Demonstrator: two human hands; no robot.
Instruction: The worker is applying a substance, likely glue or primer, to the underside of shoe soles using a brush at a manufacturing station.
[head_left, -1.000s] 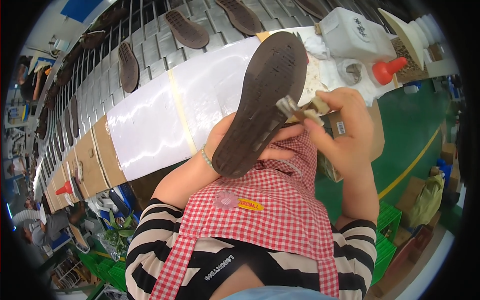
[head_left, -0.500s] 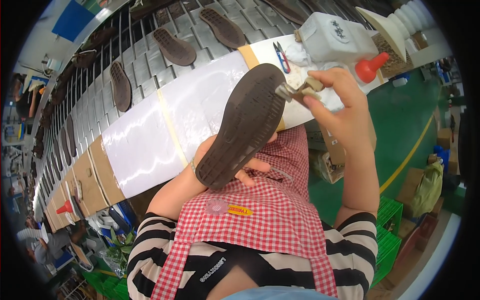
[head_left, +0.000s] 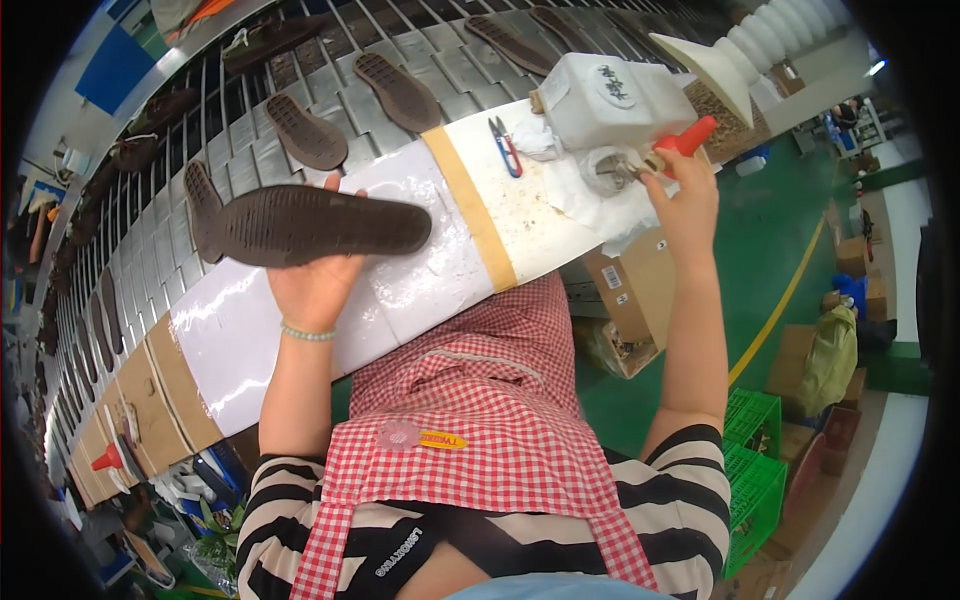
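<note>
One dark sole [head_left: 325, 225], probably light, grippy and bendable, is cradled above the bench [head_left: 540, 235] by the left hand [head_left: 312, 292], the middle being the surest hold. Rightward, one pair of snips [head_left: 506, 150], one cup [head_left: 602, 174] and one jug [head_left: 620, 105] are seen, with one small applicator [head_left: 636, 172] pinched at the cup by the right hand [head_left: 687, 200].

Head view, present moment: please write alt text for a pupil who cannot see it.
A person's left grip holds a dark brown shoe sole above a workbench, while the right grip pinches a small tool at an open cup. Snips and a white plastic container sit nearby; more soles rest on a slatted metal conveyor beyond.
</note>
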